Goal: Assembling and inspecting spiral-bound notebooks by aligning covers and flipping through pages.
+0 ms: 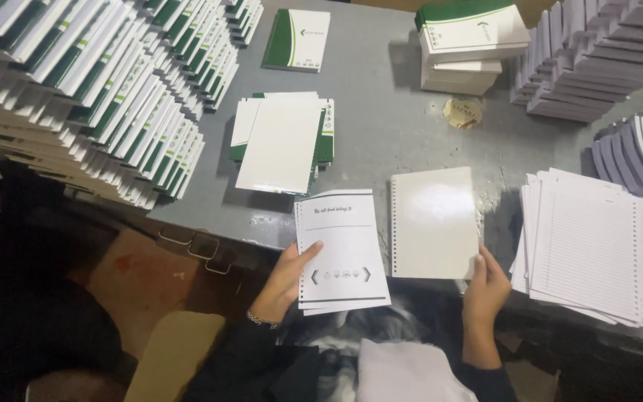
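My left hand (286, 278) grips the lower left edge of a thin stack of white printed title sheets (345, 238), thumb on top, held over the table's near edge. My right hand (485, 286) rests its fingers on the bottom right corner of a glossy white punched cover sheet (433, 221) lying flat on the grey table (381, 126). The two stacks lie side by side, a small gap between them.
A pile of lined punched pages (593, 246) lies at the right. White and green covers (280, 141) sit behind the title sheets. Rows of green-white notebooks (106, 89) fill the left. Stacked notebooks (466, 45), a tape roll (463, 113) and grey stacks (597, 59) stand at the back.
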